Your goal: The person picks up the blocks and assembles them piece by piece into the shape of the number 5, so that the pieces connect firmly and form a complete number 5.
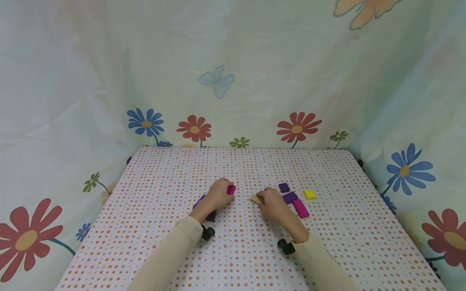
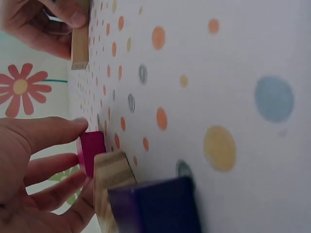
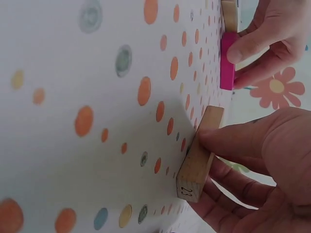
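My left hand [image 1: 218, 195] pinches a small pink block [image 1: 231, 189] between thumb and fingers, low on the table; the right wrist view shows the block's long side [image 3: 227, 65]. Beside it, in the left wrist view, are a plain wooden block [image 2: 114, 177] and a dark purple block [image 2: 163, 206]. To the right, my right hand [image 1: 274, 205] grips a second plain wooden block [image 3: 199, 155] with the thumb on one side and fingers on the other. The number 23 is marked on this block's end. A gap of table separates the two held blocks.
Right of my right hand lie two purple blocks [image 1: 289, 197], a pink block [image 1: 300, 208] and a yellow block [image 1: 309, 194]. Purple pieces [image 1: 211, 216] show partly behind my left wrist. The dotted tablecloth [image 1: 233, 258] meets a flowered curtain [image 1: 255, 101] at the back.
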`<state>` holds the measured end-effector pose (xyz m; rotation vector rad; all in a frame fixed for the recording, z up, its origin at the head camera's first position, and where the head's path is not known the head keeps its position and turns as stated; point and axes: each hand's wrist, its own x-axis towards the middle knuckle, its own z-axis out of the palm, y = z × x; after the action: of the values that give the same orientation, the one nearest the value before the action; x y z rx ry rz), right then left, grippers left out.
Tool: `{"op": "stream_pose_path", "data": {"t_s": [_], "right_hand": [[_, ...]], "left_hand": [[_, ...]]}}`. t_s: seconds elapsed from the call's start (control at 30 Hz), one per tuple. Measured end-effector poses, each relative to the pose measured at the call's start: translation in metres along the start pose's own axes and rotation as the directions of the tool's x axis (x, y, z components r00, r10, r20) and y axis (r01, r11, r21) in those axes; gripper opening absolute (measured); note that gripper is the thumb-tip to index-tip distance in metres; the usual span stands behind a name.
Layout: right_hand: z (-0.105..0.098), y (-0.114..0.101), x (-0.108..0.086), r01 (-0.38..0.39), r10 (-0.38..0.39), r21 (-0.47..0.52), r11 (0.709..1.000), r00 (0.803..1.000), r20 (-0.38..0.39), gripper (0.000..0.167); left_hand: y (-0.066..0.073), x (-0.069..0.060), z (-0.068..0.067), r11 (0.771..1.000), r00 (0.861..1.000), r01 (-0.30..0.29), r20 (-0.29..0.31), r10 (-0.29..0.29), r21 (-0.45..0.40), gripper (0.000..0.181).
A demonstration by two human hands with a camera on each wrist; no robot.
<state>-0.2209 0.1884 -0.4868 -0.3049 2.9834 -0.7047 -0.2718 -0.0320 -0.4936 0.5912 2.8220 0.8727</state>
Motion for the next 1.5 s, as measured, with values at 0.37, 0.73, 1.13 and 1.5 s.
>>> {"op": "stream_pose_path", "data": {"t_s": [0.37,0.73,1.13,1.5], "right_hand": [[-0.009,-0.001,-0.005,-0.041,0.043,0.118,0.992,0.999,-0.010,0.035],[-0.011,0.004,-0.008,-0.158,0.156,0.214,0.964,0.987,0.027,0.030],[-0.015,-0.001,-0.004,-0.177,0.174,0.212,0.961,0.984,0.035,0.032],[-0.020,0.004,0.020,-0.156,0.144,0.172,0.973,0.987,0.077,0.032]], "left_hand": [[-0.033,0.007,-0.023,0.960,0.989,0.069,0.144,-0.030,-0.272,0.055],[-0.057,0.009,-0.036,0.894,0.961,0.052,0.265,0.077,-0.446,0.057],[-0.045,0.014,-0.033,0.945,0.982,0.001,0.178,0.060,-0.327,0.050],[-0.025,0.012,-0.021,0.958,0.988,0.058,0.151,-0.016,-0.282,0.055]]}}
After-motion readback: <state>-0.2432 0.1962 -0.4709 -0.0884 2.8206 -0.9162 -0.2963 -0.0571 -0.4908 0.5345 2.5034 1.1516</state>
